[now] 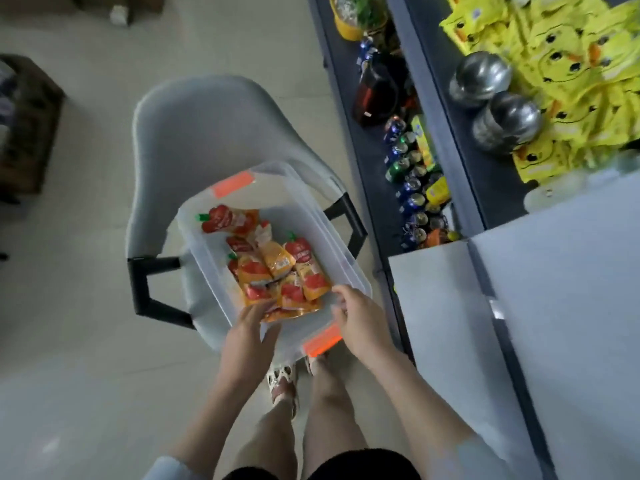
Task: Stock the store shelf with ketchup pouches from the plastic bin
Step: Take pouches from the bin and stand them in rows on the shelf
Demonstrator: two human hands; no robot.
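1. The left hand (248, 327) is seen reaching over the near rim of the plastic bin (322, 237), its fingers stretched forward and laid on the nearest ketchup pouches (277, 271); whether a pouch is actually gripped cannot be told.
2. The right hand (360, 320) is placed at the near right corner of the bin, fingers curled at the rim just above the near orange latch (322, 339); how firmly the rim is held cannot be told.
3. Between and just beyond the two hands, the pouches are piled loosely in the bin's near half, orange and red, overlapping one another; one pouch (227, 220) lies apart at the far left of the bin floor.
4. A second orange latch (232, 184) is seen on the bin's far rim.
5. The bin is carried by the seat of a grey chair (207, 126), whose back curves around beyond it.
6. Below the hands, bare legs and a white sandal (282, 379) are seen on the pale floor.
7. To the right of the right hand, the shelf (346, 109) is lined with drink cans (408, 181), a dark bottle (375, 93) and a yellow pot (348, 20).
8. Farther right, a higher level is stocked with yellow packets (568, 64) and two metal containers (485, 81).
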